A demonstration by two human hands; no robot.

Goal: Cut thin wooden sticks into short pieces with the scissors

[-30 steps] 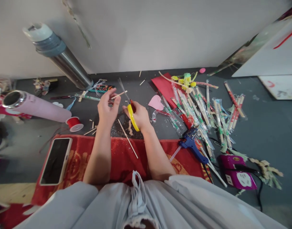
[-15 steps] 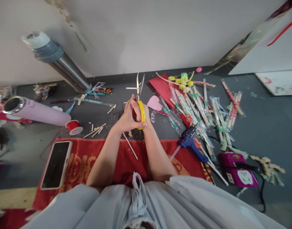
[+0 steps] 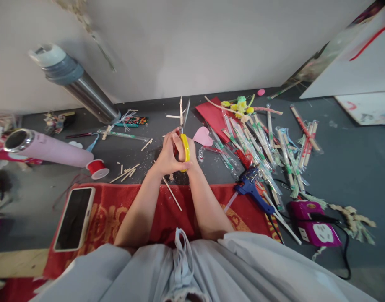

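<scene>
Both my hands come together over the front middle of the table, around a pair of scissors (image 3: pixel 185 149) with a yellow and red handle. The blades point away from me and stand apart. My left hand (image 3: pixel 167 156) is closed on the handle, its thumb lying across the yellow loop's near end. My right hand (image 3: pixel 193 152) is closed on the other side, its fingers partly hidden behind the handle and my left hand. Just beyond the hands lies a thin wooden stick (image 3: pixel 173 116); another stick (image 3: pixel 172 193) lies below them, partly on the red cloth (image 3: pixel 117 209).
Wrapped chopsticks (image 3: pixel 252 142), a blue glue gun (image 3: pixel 252 191) and a purple box (image 3: pixel 315 222) with a cord lie to the right. A pink paper heart (image 3: pixel 203 136) is near my right hand. Leftward are a phone (image 3: pixel 74 218), a thread spool (image 3: pixel 97 169), a pink bottle (image 3: pixel 54 147) and a steel flask (image 3: pixel 92 94).
The scissors and both hands have shifted very slightly, with the handle a touch lower and to the left. The grip looks the same, and the blades remain apart.
</scene>
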